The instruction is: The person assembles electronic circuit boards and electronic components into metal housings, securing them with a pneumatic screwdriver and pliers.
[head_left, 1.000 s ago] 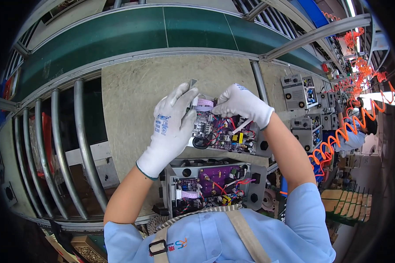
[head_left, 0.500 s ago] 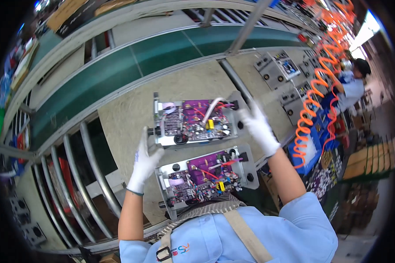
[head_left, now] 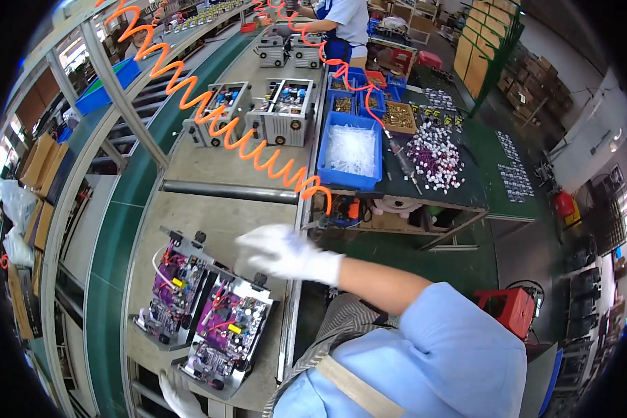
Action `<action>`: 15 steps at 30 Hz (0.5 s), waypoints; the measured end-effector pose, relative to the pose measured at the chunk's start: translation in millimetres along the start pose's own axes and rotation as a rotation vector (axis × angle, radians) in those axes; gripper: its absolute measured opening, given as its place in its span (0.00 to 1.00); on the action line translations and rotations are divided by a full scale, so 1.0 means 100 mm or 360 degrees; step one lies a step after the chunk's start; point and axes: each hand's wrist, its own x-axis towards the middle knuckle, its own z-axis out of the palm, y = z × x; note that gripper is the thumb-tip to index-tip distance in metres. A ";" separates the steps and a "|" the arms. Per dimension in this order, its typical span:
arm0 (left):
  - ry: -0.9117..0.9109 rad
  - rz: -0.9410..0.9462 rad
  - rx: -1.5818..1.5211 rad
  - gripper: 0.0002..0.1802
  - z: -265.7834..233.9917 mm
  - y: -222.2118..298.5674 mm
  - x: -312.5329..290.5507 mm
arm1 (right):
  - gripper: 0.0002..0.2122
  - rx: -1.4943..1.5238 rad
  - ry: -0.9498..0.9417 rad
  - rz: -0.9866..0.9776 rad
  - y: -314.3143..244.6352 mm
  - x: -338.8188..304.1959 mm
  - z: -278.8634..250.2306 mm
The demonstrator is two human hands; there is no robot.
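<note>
Two open metal chassis with purple circuit boards lie side by side on the workbench. The far-left chassis (head_left: 173, 296) carries a looped white cable and a yellow part. Against it rests the nearer chassis (head_left: 233, 327), with red wires over its board and black knobs at its ends. My right hand (head_left: 279, 252), in a white glove, hovers beyond the nearer chassis's upper end. Its fingers are stretched out, slightly blurred, with nothing seen in them. At the lower end of the chassis is my gloved left hand (head_left: 180, 396), fingers apart, partly cut by the dark rim.
A coiled orange air hose (head_left: 219, 125) hangs across the bench. To the right, a blue bin (head_left: 375, 157) holds white strips, beside a power screwdriver (head_left: 403, 161) and loose small white and purple parts (head_left: 435, 157). Further grey units (head_left: 282, 122) stand ahead; a co-worker (head_left: 346, 28) is beyond.
My view has swung to the right, so both chassis now appear at the lower left. My right hand is beyond the chassis ends; the bins and side table have come into view.
</note>
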 end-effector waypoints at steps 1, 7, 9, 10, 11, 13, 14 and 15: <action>0.0151 0.0464 0.0280 0.24 0.20 0.00 -0.46 | 0.15 -0.0210 0.0041 0.0194 -0.16 -0.08 -0.48; 0.1103 0.1420 0.1146 0.16 1.87 -0.11 -1.31 | 0.13 -0.0893 -0.0104 0.1097 2.57 -0.45 -1.97; 0.1039 0.1571 0.1234 0.18 2.39 -0.29 -1.40 | 0.11 -0.0950 -0.0364 0.0794 3.28 -0.48 -2.05; 0.0972 0.1614 0.1261 0.18 2.64 -0.41 -1.44 | 0.11 -0.0868 -0.0567 0.0704 3.49 -0.41 -1.97; 0.0945 0.1667 0.1293 0.18 2.82 -0.43 -1.52 | 0.10 -0.0783 -0.0636 0.0505 3.60 -0.25 -1.75; 0.0714 0.1678 0.1526 0.17 2.99 -0.61 -1.46 | 0.12 -0.0530 -0.0837 0.0440 3.62 -0.23 -1.45; 0.0566 0.1614 0.1455 0.17 3.35 -0.73 -1.43 | 0.14 -0.0673 -0.0846 0.0470 3.79 -0.27 -1.33; 0.0552 0.1863 0.1802 0.16 3.75 -0.79 -1.44 | 0.15 -0.0489 -0.0632 0.0466 4.07 -0.42 -1.16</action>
